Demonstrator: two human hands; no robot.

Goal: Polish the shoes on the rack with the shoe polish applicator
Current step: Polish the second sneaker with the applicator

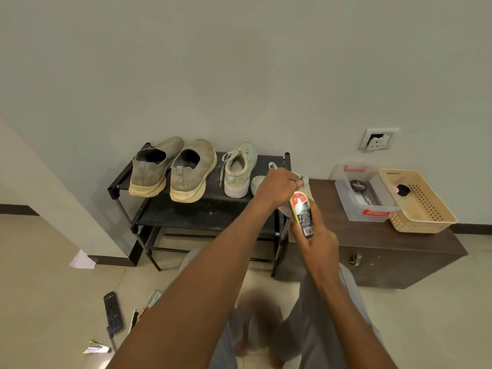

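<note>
Polish applicator bottle (303,215) gripped upright in right hand (315,235) at the right end of the black rack (186,209), against a pale shoe (259,183) clutched by left hand (277,189), beside its white mate (239,170) and two tan slip-ons (173,170).

Both arms are stretched forward toward the shoe rack (186,209). The left hand (277,189) is curled closed above the rack's right end. The right hand (316,235) is held just below it, fingers wrapped tight.
</note>
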